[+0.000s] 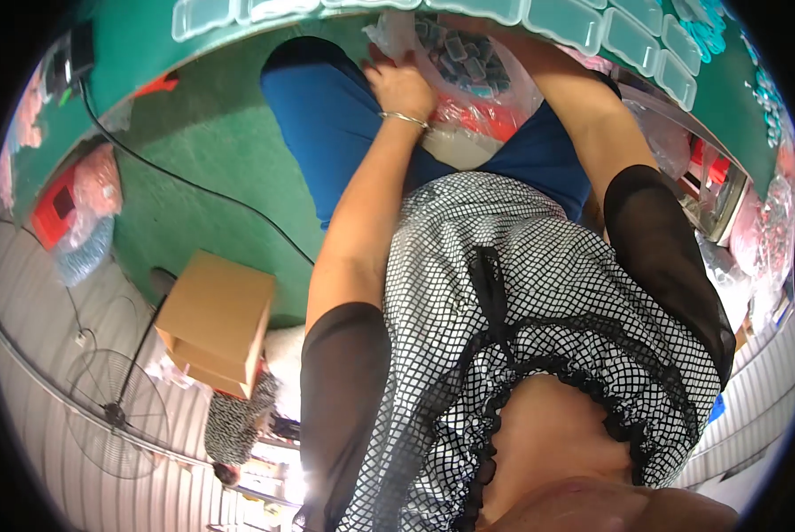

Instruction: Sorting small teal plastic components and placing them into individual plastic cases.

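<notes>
Between my knees sits a clear plastic bag, its mouth spread wide over several small grey, clear-lidded boxes. My left hand, with a bangle at the wrist, is at the bag's left side, fingers curled on the crumpled plastic edge. My right forearm reaches forward across the bag's far right side. The right hand itself is hidden under the table edge and the trays, so its fingers and anything in them do not show.
Above, a green table carries a row of translucent trays along its near edge and turquoise pieces at right. A black cable hangs to the floor. A cardboard box and a standing fan are at left.
</notes>
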The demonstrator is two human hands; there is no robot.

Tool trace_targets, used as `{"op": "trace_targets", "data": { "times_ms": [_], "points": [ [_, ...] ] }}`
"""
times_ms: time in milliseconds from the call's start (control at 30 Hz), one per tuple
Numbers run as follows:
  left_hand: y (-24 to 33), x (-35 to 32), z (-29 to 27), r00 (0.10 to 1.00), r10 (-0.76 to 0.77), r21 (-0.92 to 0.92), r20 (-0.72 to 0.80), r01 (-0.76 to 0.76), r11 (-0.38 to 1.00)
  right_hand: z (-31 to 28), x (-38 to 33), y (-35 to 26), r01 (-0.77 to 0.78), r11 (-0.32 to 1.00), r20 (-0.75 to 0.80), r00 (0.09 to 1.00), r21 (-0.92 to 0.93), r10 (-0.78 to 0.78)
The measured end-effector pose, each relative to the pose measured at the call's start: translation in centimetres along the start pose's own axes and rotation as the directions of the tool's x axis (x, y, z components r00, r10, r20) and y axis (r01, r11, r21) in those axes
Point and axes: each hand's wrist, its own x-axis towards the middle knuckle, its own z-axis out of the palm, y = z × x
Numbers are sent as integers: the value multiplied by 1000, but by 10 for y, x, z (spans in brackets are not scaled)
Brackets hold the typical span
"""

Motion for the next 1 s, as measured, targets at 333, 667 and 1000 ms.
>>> {"op": "trace_targets", "data": {
  "times_ms": [333, 667, 1000],
  "points": [
    [26, -13, -8, 947, -308, -364, 91, 320, 875, 33, -2, 105, 209, 869, -58, 963, -449, -262],
    [40, -50, -41, 965, -227, -426, 134, 263, 866, 17, -68, 81, 344, 907, -224, 890, -242, -397],
    [63, -56, -16, 988, -155, -550, -19, 119, 827, 4, -196, 32, 331, 917, -190, 908, -221, -374]
  ]
}}
